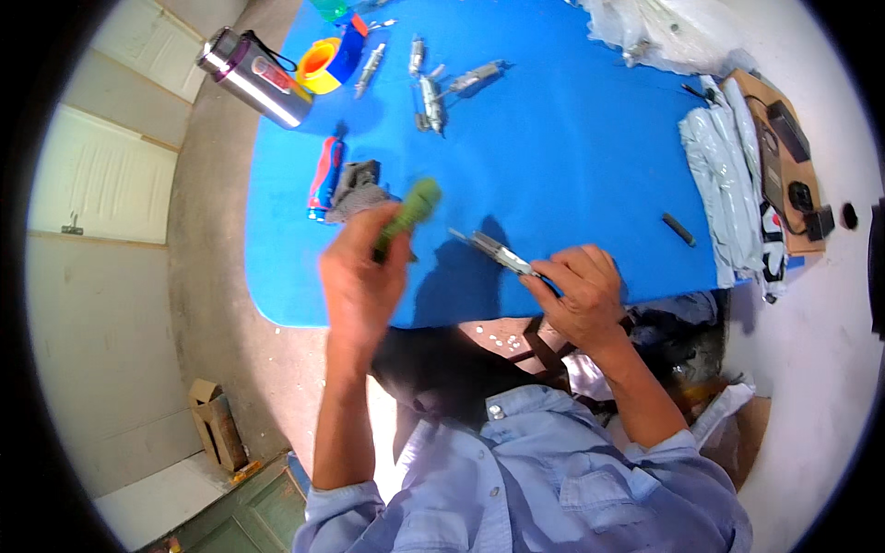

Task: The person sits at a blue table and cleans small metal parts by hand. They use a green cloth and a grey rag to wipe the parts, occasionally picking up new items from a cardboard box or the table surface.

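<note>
My left hand (361,276) is closed around a green-handled tool (410,214) and holds it up above the near edge of the blue table (572,138). My right hand (579,293) grips a slim grey metal part (493,249) whose tip points left toward the green tool. The two hands are a little apart. Just behind my left hand lie a grey rag (357,189) and a red-and-blue handled tool (324,177).
Several grey metal parts (431,97) lie at the table's far side, near an orange-and-blue tape roll (327,63) and a steel flask (253,76). A small black rod (678,229) lies to the right. Grey plastic bags (728,175) and a cardboard box (784,157) sit at the right edge.
</note>
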Demonstrator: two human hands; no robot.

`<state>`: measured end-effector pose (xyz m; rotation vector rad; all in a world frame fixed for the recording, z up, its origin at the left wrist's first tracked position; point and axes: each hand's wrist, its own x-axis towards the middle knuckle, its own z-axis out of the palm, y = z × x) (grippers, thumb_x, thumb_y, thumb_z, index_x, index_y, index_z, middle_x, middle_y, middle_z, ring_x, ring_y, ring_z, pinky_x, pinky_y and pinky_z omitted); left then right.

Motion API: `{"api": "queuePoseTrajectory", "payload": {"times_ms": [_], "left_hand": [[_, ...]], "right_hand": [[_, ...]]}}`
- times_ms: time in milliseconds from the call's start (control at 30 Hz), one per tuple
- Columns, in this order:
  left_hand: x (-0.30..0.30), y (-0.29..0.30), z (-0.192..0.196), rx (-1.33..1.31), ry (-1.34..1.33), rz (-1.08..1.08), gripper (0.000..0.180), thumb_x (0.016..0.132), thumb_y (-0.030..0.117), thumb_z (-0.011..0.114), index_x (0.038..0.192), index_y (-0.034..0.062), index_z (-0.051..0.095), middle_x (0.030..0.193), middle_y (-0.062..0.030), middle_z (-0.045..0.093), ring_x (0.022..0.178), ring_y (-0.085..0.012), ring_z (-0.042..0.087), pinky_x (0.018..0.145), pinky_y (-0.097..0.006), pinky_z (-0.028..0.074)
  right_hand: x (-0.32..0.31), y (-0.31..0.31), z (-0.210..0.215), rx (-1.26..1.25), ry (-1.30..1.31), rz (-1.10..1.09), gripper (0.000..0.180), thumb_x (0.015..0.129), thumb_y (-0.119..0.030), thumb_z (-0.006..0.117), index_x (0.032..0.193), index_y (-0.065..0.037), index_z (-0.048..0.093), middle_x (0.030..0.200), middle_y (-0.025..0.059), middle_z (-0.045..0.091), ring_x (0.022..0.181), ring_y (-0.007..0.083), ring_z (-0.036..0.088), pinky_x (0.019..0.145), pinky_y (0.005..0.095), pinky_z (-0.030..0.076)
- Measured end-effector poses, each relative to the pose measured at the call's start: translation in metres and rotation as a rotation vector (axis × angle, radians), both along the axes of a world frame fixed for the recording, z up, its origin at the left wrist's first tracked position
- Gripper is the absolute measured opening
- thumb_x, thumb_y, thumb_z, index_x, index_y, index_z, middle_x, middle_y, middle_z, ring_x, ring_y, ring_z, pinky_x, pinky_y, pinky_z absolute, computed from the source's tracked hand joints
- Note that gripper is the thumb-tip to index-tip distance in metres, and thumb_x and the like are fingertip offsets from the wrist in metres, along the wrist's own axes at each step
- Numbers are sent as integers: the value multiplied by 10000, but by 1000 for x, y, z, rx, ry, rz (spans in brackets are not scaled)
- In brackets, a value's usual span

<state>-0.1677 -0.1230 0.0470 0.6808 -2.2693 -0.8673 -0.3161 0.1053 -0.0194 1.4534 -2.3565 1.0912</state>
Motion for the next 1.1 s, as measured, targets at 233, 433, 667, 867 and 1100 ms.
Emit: {"api": "queuePoseTrajectory", "payload": {"times_ms": [233,433,667,867,1100], "left_hand": [[-18,113,-45,-245,-113,-282,412,851,-37,680,1256,39,684,1271,-135,663,1046,-357,705,834,-423,607],[-11,61,-56,-474,-238,-239,400,857,15,643,1256,26,648,1233,-135,649,995,-328,679,778,-400,602],[-19,76,-33,-385,-274,-200,330,902,9,648,1228,33,691,1183,-153,686,1024,-358,697,860,-446,586],[-20,97,-51,-451,-234,-258,296,866,30,633,1158,61,661,1139,-101,649,968,-309,689,760,-415,596],[-23,70,-34,-348,-231,-191,250,908,-11,642,1147,11,710,1064,-182,684,935,-414,689,807,-488,565]], "right_hand": [[-2,4,-2,-43,18,55,188,723,-117,850,884,-101,754,836,27,652,804,250,618,702,392,435],[-2,4,-2,-69,-19,76,141,754,-127,847,858,-113,752,817,25,648,796,251,621,704,390,441],[0,5,-7,-88,-11,26,118,768,-136,846,834,-126,749,811,29,654,811,259,626,715,403,445],[0,7,-5,-104,7,50,118,760,-121,852,808,-113,745,782,38,659,770,268,621,683,403,437],[0,8,-10,-120,11,68,116,822,-201,823,816,-126,734,819,51,662,815,282,636,729,432,465]]}}
